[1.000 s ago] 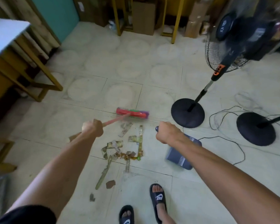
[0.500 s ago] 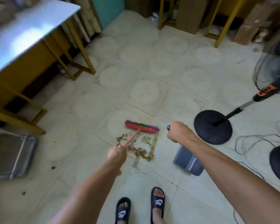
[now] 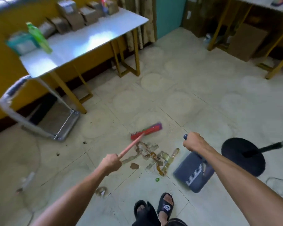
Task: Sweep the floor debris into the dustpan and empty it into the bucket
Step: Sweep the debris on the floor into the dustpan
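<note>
My left hand (image 3: pixel 111 162) grips the pink handle of a red broom (image 3: pixel 146 131), whose head rests on the tiled floor just beyond a pile of brownish paper and tape debris (image 3: pixel 151 155). My right hand (image 3: pixel 194 141) holds the dark blue handle of a grey-blue dustpan (image 3: pixel 192 173), which stands on the floor to the right of the debris, apart from it. A few stray scraps (image 3: pixel 134 166) and a small green bit (image 3: pixel 157 179) lie near the pile. No bucket is visible.
A white-topped table (image 3: pixel 82 44) with yellow legs stands at the left, holding boxes and a green bottle (image 3: pixel 39 38). A folded metal trolley (image 3: pixel 60 124) sits under it. A black fan base (image 3: pixel 243 155) and cables lie at the right. My sandalled feet (image 3: pixel 153 207) are at the bottom.
The view has swung left, bringing the table and trolley into sight. The broom head has turned and sits further left of the debris. The dustpan stays to the right of the pile.
</note>
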